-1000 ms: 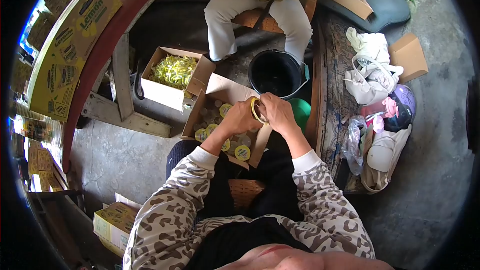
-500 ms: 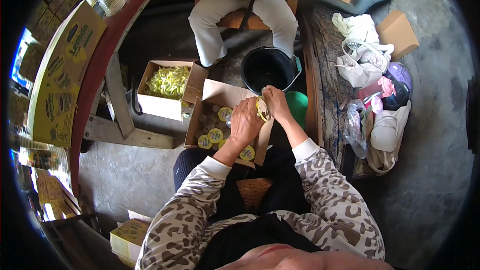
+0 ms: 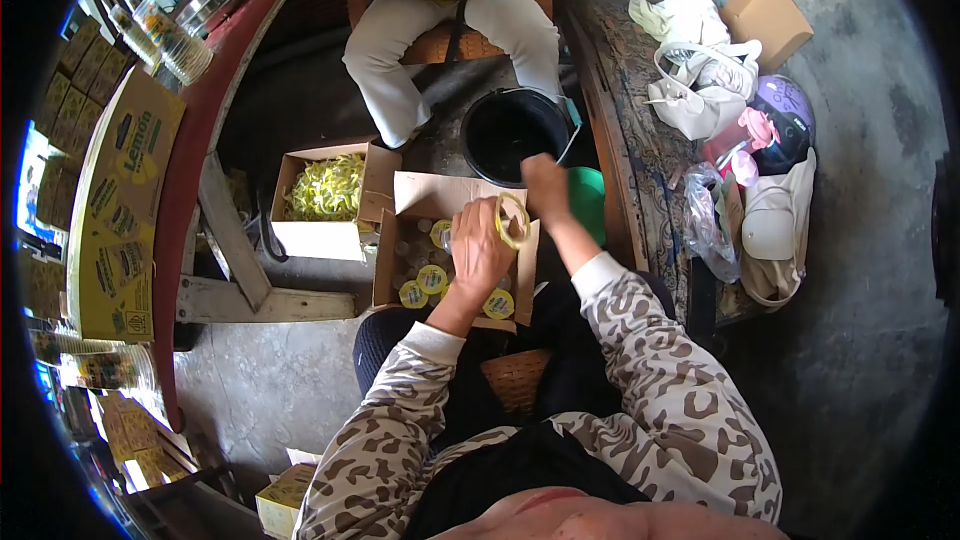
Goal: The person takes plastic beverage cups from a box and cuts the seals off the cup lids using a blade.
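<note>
Open carton [image 3: 425, 192] sits in front of the person, black bucket [image 3: 500, 130] just beyond. Right hand [image 3: 545, 188], blurred, is near the bucket, can't tell if its grip holds anything; left hand [image 3: 480, 248] is above the carton, grip wrapped around a yellow-rimmed cup [image 3: 513, 221], with yellow-lidded cups [image 3: 432, 278] inside the carton below.
</note>
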{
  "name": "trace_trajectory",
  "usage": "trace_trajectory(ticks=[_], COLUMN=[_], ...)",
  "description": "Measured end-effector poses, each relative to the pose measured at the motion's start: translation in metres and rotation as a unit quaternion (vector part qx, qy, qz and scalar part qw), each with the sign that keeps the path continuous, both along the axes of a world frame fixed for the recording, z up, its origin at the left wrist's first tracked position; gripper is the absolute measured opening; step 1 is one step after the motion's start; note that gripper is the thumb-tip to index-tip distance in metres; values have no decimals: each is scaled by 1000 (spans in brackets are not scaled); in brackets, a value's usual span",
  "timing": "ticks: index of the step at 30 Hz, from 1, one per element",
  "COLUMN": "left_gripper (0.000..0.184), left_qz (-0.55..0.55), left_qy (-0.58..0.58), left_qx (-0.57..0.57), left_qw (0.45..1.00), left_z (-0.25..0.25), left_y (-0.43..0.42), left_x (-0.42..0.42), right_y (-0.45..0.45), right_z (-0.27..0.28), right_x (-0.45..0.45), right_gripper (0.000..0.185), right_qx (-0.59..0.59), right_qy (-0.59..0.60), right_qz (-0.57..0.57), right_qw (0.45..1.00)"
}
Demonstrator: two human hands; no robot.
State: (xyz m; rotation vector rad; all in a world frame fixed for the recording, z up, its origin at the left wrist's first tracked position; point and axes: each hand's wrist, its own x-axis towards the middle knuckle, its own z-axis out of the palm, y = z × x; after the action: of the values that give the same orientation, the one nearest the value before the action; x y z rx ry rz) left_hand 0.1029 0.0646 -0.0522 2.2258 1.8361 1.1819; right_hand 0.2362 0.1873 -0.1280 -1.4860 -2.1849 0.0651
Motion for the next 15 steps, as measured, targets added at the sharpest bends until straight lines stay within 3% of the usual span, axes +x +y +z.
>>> trace_trajectory(ticks=[1, 2, 3, 4, 5, 6, 7, 8, 11, 15], left_gripper=[45, 44, 45, 45, 49, 52, 58, 58, 61, 60], left_qz=[-17, -33, -41, -36, -37, -37, -40, -34, -53, -39], left_qy=[-33, -62, -63, -61, -162, -264, -290, -268, -340, -229], left_qx=[35, 69, 41, 44, -4, -50, -51, -31, -69, -70], left_qw=[999, 995, 996, 997, 986, 963, 955, 962, 936, 970], left_z=[11, 18, 17, 13, 3, -3, 0, 4, 2, -15], left_y=[-9, -16, -19, -16, -11, -8, -1, 5, 17, 24], left_x=[1, -3, -10, -17, -24, -29, -34, -37, -42, -39], right_y=[11, 23, 26, 24, 13, 0, -5, -10, -31, -34], right_z=[-1, 1, 22, 40, 64, 78, 73, 68, 90, 92], right_x=[19, 30, 33, 38, 32, 26, 24, 24, 10, 3], right_gripper=[21, 22, 24, 29, 30, 31, 31, 32, 28, 26], right_qx=[-3, -65, -66, -91, -203, -311, -315, -319, -323, -323], right_qy=[36, 190, 220, 152, 300, 433, 459, 483, 441, 364], right_qz=[-63, -126, -146, -90, -73, -56, 4, 62, 117, 194], right_qw=[997, 971, 962, 980, 929, 844, 831, 813, 829, 852])
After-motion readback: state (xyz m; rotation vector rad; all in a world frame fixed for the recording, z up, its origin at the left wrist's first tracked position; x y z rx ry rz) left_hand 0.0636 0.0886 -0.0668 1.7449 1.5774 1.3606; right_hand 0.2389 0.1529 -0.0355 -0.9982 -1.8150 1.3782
